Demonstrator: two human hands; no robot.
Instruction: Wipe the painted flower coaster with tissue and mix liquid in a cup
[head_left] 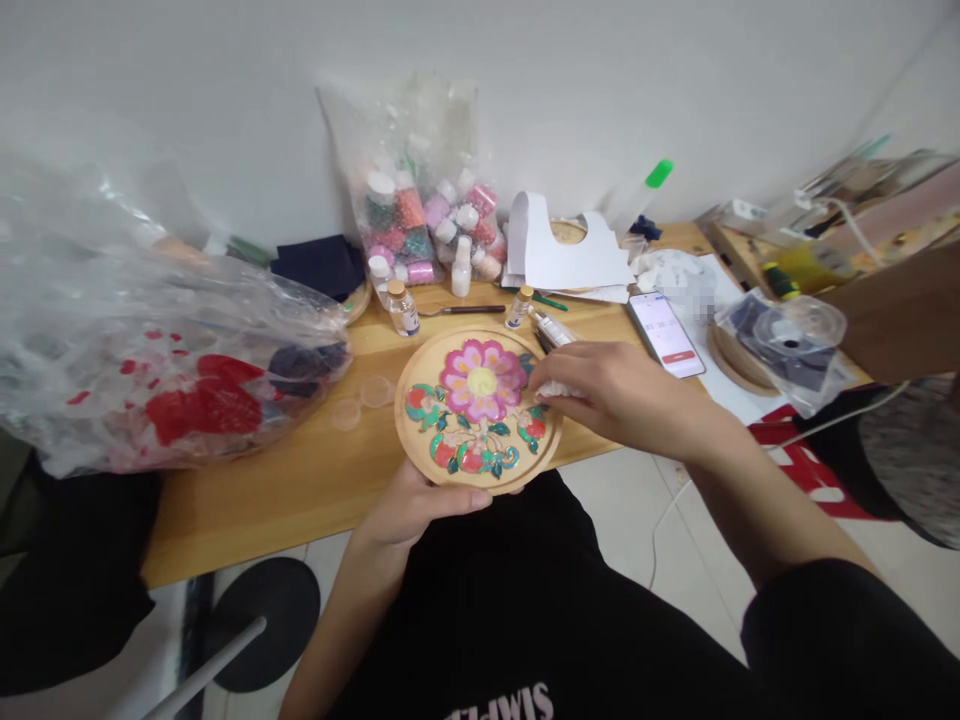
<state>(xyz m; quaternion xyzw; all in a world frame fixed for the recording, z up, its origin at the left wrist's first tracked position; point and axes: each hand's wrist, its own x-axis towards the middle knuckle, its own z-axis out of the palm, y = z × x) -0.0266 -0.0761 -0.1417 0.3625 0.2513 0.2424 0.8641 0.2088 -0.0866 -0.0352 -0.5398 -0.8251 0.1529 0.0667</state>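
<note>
A round wooden plate (415, 445) is tilted up towards me, its near edge off the table. It bears a pink and purple flower (482, 382) with a yellow centre, and red fruits with green leaves below, all glossy and outlined. My left hand (416, 508) grips the near rim, thumb on top and fingers underneath. Over the plate's right side, my right hand (600, 388) is closed on a crumpled white tissue (553, 390), close to the flower's petals. Whether the tissue touches the surface I cannot tell. Just behind lies a white tube (553, 330), partly covered by that hand.
Two corked glass bottles (403, 308) and a white spray bottle (461, 268) stand behind the plate. Bags of coloured jars (409, 225) lean on the wall. A large plastic bag (187, 370) fills the left; a phone (666, 335) lies right. Clear discs (346, 414) lie on the table.
</note>
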